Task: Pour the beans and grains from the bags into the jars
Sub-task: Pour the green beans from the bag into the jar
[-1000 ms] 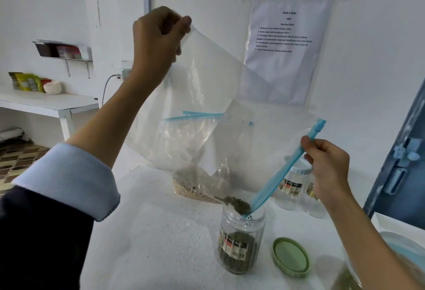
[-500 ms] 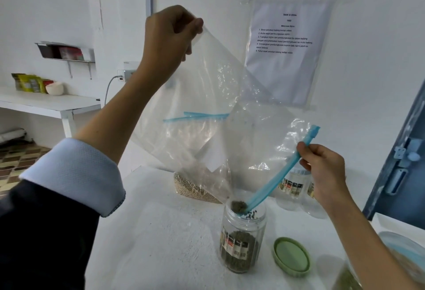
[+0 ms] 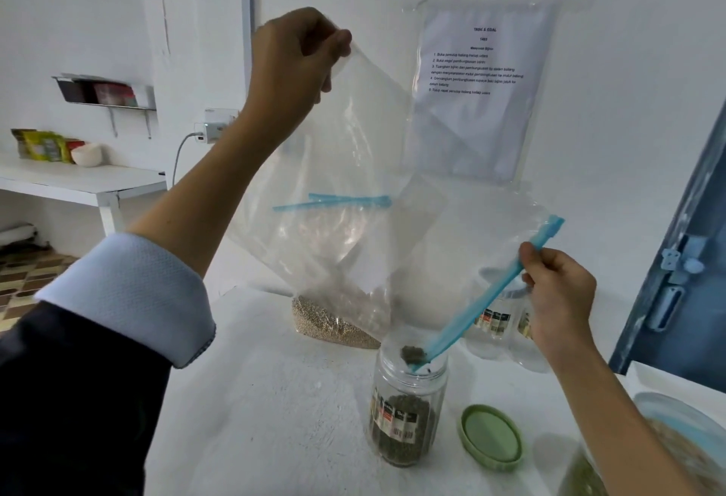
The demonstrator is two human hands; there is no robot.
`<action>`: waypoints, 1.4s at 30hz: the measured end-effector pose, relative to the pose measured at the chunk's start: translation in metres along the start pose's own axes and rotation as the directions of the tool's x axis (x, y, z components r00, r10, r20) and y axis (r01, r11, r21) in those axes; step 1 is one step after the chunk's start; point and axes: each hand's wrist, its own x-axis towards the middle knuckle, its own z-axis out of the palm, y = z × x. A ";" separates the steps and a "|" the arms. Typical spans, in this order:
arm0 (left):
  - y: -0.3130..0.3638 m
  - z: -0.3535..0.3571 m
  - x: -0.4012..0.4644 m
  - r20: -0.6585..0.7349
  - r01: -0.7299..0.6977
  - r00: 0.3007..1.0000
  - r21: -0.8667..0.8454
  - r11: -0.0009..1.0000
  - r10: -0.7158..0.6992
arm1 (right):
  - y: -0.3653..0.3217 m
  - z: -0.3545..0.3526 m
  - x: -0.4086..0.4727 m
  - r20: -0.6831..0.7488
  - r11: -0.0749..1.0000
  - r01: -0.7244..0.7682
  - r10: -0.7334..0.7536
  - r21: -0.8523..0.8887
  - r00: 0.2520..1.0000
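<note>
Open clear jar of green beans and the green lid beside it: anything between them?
Nothing: the head view shows bare white table between the clear jar and green lid.

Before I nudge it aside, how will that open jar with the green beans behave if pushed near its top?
The jar is tall, narrow and only about half full, so a high push may tip it rather than slide it. Its lid lies beside it, so a tip would probably spill beans. The bag's blue zipper edge dips into its mouth and could drag it.
</note>
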 end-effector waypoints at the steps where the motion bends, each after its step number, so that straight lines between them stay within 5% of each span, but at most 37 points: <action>1: 0.001 0.001 0.001 0.001 -0.005 1.000 0.002 1.000 0.005 | 0.000 0.000 0.000 0.027 1.000 -0.008 0.008 -0.014 1.000; 19: 0.024 0.026 0.002 0.052 -0.015 0.999 0.016 1.000 0.014 | 0.018 -0.015 0.007 0.082 0.996 -0.086 0.087 -0.009 0.993; 28: 0.037 0.029 0.004 0.243 0.011 0.970 0.092 0.996 -0.033 | 0.025 -0.026 0.014 0.156 0.989 -0.148 0.146 0.001 0.977; 42: 0.044 0.024 0.003 0.262 -0.005 0.964 0.151 0.988 -0.035 | 0.034 -0.022 0.016 0.205 0.981 -0.184 0.168 0.061 0.964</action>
